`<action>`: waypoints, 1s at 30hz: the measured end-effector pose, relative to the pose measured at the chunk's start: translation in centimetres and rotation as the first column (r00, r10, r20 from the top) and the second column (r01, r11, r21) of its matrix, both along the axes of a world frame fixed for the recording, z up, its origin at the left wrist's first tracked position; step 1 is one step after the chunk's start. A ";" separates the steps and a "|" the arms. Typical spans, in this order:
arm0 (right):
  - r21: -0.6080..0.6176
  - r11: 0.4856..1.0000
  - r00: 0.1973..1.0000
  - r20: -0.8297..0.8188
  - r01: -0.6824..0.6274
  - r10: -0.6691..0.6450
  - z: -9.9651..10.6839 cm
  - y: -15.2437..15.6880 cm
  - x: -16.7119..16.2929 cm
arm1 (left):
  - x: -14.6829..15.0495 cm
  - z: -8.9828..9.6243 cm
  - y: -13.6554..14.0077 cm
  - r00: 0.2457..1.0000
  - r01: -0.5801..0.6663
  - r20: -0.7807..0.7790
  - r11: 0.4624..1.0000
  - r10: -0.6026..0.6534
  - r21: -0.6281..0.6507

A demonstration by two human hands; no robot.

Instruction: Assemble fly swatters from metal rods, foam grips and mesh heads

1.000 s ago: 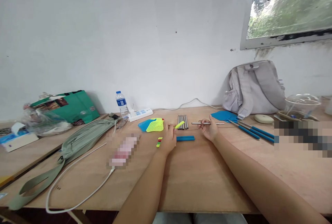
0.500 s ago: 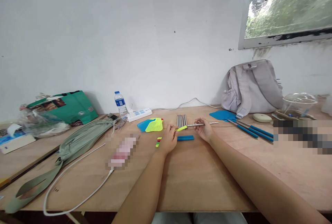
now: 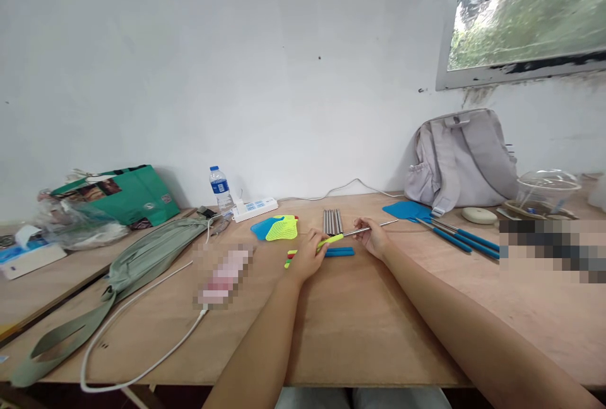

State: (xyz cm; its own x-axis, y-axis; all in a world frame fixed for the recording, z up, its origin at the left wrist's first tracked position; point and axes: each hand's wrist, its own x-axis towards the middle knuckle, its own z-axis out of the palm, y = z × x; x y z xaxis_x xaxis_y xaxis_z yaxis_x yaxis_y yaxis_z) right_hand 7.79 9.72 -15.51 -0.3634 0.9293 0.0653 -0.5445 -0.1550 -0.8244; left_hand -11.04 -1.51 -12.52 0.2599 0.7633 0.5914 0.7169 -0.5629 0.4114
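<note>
Pinching neon-yellow plastic grip sleeve (image 3: 331, 240) w/ left hand (image 3: 307, 254); right hand (image 3: 374, 237) fingers closed on thin steel rod (image 3: 372, 227), just above bench (image 3: 360, 320). Rod likely light, stiff, slick; hold near joint.

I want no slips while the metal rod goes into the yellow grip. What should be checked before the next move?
1. Left hand grips the yellow-green plastic handle sleeve: ok.
2. Right hand pinches the thin silver metal rod: ok.
3. Rod tip meets the sleeve's opening: ok.
4. Rod seated fully inside: cannot tell.
5. Blue sleeves lie beneath the joint, close: not ok.
</note>
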 end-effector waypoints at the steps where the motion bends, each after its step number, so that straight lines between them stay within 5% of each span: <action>1: 0.001 1.000 1.000 0.003 -0.002 0.002 0.1 -0.2 -0.1 | 0.1 0.1 0.0 1.000 0.008 -0.001 1.000 -0.008 -0.001; 8: 0.003 1.000 1.000 -0.018 0.021 -0.021 0.0 -1.7 -2.4 | 0.5 0.2 -0.2 1.000 -0.006 0.020 1.000 0.006 -0.005; 20: -0.167 0.925 0.887 -0.267 0.343 -0.377 0.4 -0.2 -0.5 | 0.3 0.3 -0.1 0.999 -0.044 -0.010 0.998 0.043 -0.044; 30: -0.116 0.941 0.872 -0.355 0.318 -0.338 -1.1 -0.7 -1.6 | 2.1 0.2 -1.4 0.980 -0.089 -0.185 0.989 0.066 -0.117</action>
State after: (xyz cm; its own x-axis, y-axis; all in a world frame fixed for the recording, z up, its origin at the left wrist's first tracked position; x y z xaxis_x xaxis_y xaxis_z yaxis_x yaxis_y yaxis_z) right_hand 6.23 9.02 -16.61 0.0027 0.9967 0.0816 -0.8316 0.0476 -0.5533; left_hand -8.94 -2.87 -12.36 0.2905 0.8499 0.4397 0.8251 -0.4551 0.3346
